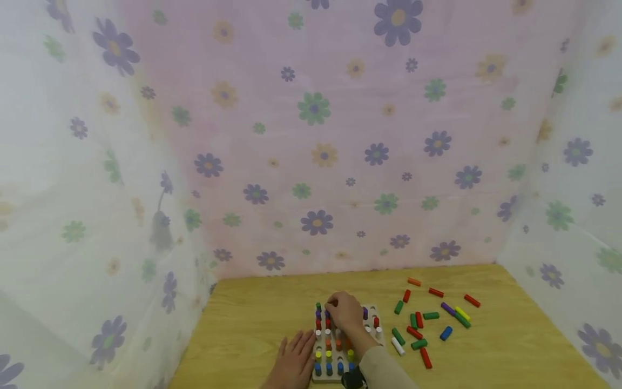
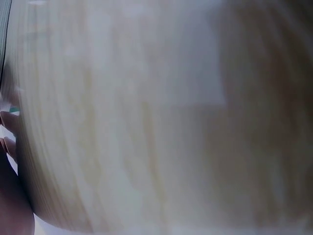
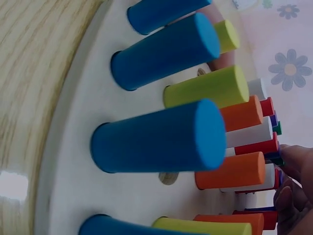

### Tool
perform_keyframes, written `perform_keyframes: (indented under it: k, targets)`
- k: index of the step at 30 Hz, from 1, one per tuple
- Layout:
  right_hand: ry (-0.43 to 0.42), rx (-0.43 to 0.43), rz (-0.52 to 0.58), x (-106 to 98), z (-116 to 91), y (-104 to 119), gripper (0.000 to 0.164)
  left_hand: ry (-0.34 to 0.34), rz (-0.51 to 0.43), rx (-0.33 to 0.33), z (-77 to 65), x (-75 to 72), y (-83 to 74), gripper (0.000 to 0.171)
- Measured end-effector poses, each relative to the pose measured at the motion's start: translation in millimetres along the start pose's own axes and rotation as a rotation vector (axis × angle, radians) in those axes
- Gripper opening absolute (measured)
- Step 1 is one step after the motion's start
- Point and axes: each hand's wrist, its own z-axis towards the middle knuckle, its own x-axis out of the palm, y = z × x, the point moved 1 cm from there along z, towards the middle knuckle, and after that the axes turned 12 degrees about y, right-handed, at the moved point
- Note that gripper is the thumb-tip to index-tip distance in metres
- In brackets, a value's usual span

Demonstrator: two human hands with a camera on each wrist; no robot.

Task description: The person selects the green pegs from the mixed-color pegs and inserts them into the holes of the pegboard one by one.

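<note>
A pale pegboard (image 1: 324,381) stands on the table, carrying rows of coloured pegs. Blue pegs (image 3: 161,139) fill the near row in the right wrist view, with yellow, orange, white, red and purple pegs behind. My right hand (image 1: 346,312) reaches over the board to its far end. There its thumb and finger pinch a green peg (image 3: 278,160), partly hidden by the fingers. My left hand (image 1: 293,359) lies with fingers extended along the board's left edge. The left wrist view is mostly blurred tabletop.
Loose pegs lie scattered on the wooden table (image 1: 252,308) to the right of the board, among them a white peg (image 1: 397,346), a blue peg (image 1: 446,333) and several red and green ones. Flower-patterned sheets (image 1: 316,162) enclose the back and sides.
</note>
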Motion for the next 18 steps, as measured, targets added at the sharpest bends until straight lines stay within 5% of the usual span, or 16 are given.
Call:
perform_keyframes:
  k: [18]
  targets:
    - [0.024, -0.035, -0.01, -2.0, -1.7, -4.5, 0.009, 0.007, -0.012, -0.022, -4.9, -1.9, -4.1, 0.062]
